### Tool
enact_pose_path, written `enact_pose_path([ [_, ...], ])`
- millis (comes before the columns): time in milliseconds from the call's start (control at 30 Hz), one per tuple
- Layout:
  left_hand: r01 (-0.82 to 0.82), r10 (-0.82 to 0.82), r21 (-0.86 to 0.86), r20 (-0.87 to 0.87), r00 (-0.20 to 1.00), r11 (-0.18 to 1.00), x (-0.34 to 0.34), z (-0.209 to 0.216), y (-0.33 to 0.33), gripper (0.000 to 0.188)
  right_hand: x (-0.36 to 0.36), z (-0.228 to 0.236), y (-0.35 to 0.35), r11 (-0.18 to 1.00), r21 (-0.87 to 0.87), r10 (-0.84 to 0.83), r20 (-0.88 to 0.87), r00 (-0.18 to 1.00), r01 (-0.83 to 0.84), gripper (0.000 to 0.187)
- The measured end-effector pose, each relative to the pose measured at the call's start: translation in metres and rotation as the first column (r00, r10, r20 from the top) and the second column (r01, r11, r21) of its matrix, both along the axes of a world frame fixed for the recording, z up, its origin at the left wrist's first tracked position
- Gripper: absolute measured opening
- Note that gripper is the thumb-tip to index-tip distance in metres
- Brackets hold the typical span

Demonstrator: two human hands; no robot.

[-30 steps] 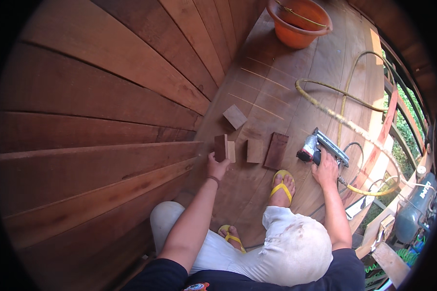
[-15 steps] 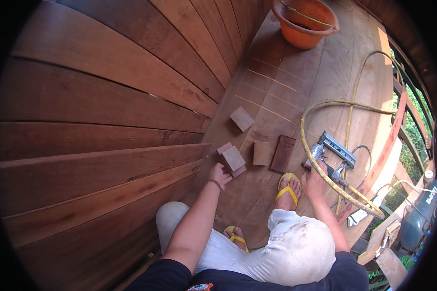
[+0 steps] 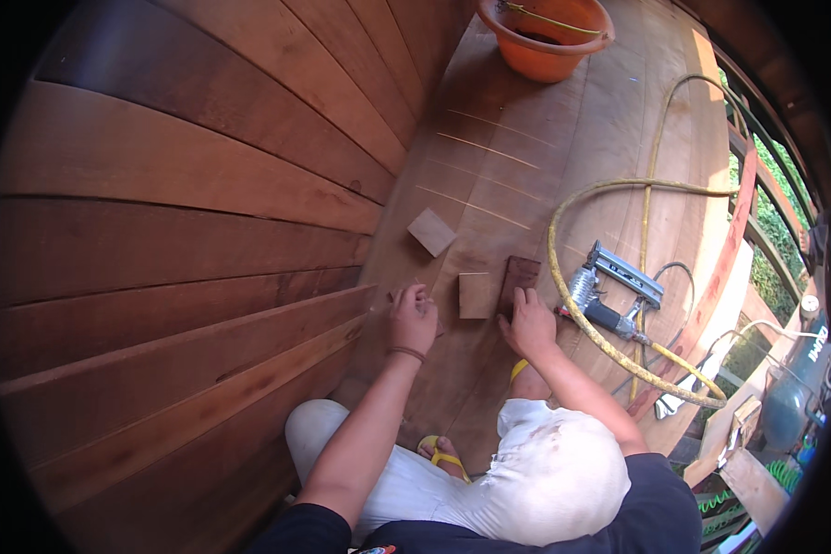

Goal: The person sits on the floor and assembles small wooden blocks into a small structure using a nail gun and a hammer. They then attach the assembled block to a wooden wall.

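Observation:
My left hand (image 3: 414, 319) is over the spot of the stacked wooden blocks, its fingers curled closed. The hand covers most of the stack, so what it grips is hidden; only a bit of darker wood shows beside it. My right hand (image 3: 531, 325) has its thumb and fingers around the near end of a dark reddish wooden block (image 3: 521, 273) lying on the boards. Between the hands sits a lighter squarish wooden block (image 3: 474, 295). Farther off to the left, another pale block (image 3: 431, 232) lies turned at an angle.
A nail gun (image 3: 609, 291) lies on the plank floor (image 3: 591, 138) at right, joined to a looping yellow hose (image 3: 556, 235). An orange tub (image 3: 545, 60) stands at the far end. Plank wall (image 3: 194, 231) rises on the left. A blue-green tank (image 3: 789, 392) is at lower right.
My right hand has left the nail gun and moved left onto the dark block. My left hand has come up over the stacked blocks, hiding them. The view has shifted slightly.

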State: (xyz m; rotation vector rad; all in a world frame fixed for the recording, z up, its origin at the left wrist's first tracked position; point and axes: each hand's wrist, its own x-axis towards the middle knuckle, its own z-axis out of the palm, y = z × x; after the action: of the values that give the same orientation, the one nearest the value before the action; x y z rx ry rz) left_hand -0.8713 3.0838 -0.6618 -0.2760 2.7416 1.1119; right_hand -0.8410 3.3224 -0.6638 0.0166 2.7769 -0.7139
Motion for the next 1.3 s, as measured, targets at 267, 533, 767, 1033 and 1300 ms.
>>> enact_pose_path([
  [267, 0.075, -0.029, -0.163, 0.270, 0.962, 0.984, -0.011, -0.011, 0.088, 0.091, 0.003, -0.011, -0.010, 0.992, 0.077, -0.102, -0.022, 0.995, 0.103, 0.064],
  [533, -0.351, -0.025, 0.604, 0.525, 0.851, 0.716, -0.010, 0.023, 0.040, 0.073, 0.008, -0.019, -0.012, 0.978, 0.120, -0.165, -0.063, 0.984, 0.171, 0.077],
  [767, -0.614, -0.167, 0.787, 0.599, 0.783, -0.055, 0.014, 0.099, 0.011, 0.060, -0.003, -0.016, -0.008, 0.969, 0.047, -0.246, 0.088, 0.965, 0.243, 0.084],
  [1033, -0.557, -0.094, 0.803, 0.550, 0.830, -0.213, 0.009, 0.078, 0.013, 0.046, 0.006, 0.086, -0.009, 0.579, -0.801, -0.086, 0.129, 0.988, 0.155, 0.089],
  [1300, -0.478, -0.068, 0.875, 0.482, 0.873, 0.070, 0.018, 0.080, 0.035, 0.043, 0.010, 0.087, -0.024, 0.454, -0.882, -0.038, 0.119, 0.992, 0.123, 0.079],
])
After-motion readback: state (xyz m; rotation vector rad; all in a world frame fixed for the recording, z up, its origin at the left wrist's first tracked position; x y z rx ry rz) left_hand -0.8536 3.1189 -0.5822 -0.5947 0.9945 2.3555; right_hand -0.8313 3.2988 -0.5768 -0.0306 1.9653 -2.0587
